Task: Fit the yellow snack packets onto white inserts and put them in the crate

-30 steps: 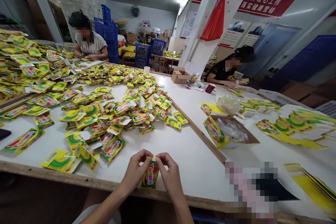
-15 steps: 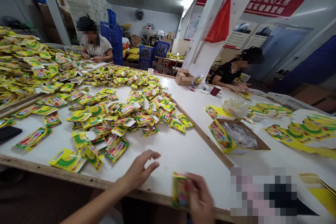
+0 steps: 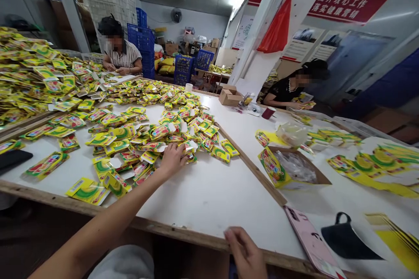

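Note:
My left hand (image 3: pixel 173 160) reaches into the near side of a loose pile of small yellow-and-green printed cartons (image 3: pixel 160 130). Its fingers are apart and bent down over the cartons; the fingertips are partly hidden, and I see none lifted. At the table's front edge is my right hand (image 3: pixel 245 250), loosely curled, with a gap between thumb and forefinger and no carton visible in it. A few cartons lie left of my left forearm, among them a flat yellow carton (image 3: pixel 87 190).
A wooden strip (image 3: pixel 252 163) divides the white tabletop (image 3: pixel 203 200). Right of it are an open carton box (image 3: pixel 278 170) holding clear plastic, a pink phone-like item (image 3: pixel 310 239) and a dark cloth piece (image 3: pixel 350 237). A dark phone (image 3: pixel 15 160) lies left. Two people work across the table.
My left hand has moved forward and onto the carton pile. The small carton held in my right hand has gone from view, and that hand stays near the table edge.

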Motion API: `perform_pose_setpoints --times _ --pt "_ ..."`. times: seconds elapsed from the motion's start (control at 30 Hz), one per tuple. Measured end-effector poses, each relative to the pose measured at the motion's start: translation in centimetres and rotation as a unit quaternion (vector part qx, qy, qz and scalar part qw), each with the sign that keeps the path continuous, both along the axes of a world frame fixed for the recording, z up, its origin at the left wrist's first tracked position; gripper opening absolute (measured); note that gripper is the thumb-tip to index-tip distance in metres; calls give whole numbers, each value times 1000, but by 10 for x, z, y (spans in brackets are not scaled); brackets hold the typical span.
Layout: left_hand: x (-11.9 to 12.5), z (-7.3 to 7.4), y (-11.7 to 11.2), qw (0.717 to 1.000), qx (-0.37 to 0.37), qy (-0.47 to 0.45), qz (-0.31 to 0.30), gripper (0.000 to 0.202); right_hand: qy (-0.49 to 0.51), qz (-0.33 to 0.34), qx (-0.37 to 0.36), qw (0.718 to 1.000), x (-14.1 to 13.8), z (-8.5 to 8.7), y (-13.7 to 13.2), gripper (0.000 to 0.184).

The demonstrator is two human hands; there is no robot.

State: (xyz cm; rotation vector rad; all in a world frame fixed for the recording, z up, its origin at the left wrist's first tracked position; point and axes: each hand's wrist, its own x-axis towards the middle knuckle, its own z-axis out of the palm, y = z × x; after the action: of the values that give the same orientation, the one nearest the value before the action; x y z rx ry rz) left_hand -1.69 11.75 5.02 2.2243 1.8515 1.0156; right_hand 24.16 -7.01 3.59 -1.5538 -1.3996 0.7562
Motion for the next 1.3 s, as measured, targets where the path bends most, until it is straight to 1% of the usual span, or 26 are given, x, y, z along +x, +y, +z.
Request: perform_pose_setpoints --times 0.07,0.13,0.2,0.27,0.3,0.37,0.4,0.5,0.57,0.63,0.77,0.83,0.9,1.0,1.07,1.13,1.2,1.3 --pt "3 1 -14 1000 -3 -11 14 35 44 68 -11 997 -30 3 13 29" --pt "13 0 -38 1000 -1 -26 14 40 94 97 -16 991 -49 3 25 25" --pt "31 -8 -70 999 4 -47 -14 47 162 71 2 984 -61 -1 35 28" --pt "50 -20 -102 987 13 -137 -89 53 223 16 32 974 -68 -8 44 35" --pt "58 -26 -115 978 8 -174 -113 54 241 -8 44 970 -69 -13 47 36" --pt "68 -36 -132 958 -15 -252 -133 56 249 -34 52 967 -70 -21 50 35" --pt "69 -39 -136 947 -34 -289 -137 56 246 -32 49 968 -69 -25 50 34" --pt "60 -40 -135 902 -113 -383 -163 48 239 25 26 970 -65 -32 45 35" --pt "51 -38 -132 875 -159 -418 -185 41 237 72 6 969 -62 -33 43 38" --pt "43 -36 -130 863 -181 -430 -194 40 228 109 -6 968 -60 -32 42 39" --pt "34 -36 -131 861 -202 -420 -204 45 179 162 -4 970 -55 -25 47 40" --pt "33 -34 -130 860 -220 -408 -215 38 152 189 -11 970 -51 -20 51 38" --pt "34 -32 -127 857 -224 -409 -218 27 127 207 -12 970 -48 -13 56 29" --pt "38 -30 -122 857 -194 -427 -212 17 82 197 13 977 -47 -6 66 13" --pt "43 -31 -121 851 -174 -453 -201 18 80 169 36 982 -49 -5 70 12" --pt "48 -33 -122 846 -160 -475 -183 23 102 142 50 983 -50 -6 71 19" --pt "51 -33 -125 855 -153 -464 -174 23 111 140 57 982 -50 -7 68 23" --pt "53 -28 -130 881 -147 -415 -174 14 92 169 67 979 -48 -7 61 16"
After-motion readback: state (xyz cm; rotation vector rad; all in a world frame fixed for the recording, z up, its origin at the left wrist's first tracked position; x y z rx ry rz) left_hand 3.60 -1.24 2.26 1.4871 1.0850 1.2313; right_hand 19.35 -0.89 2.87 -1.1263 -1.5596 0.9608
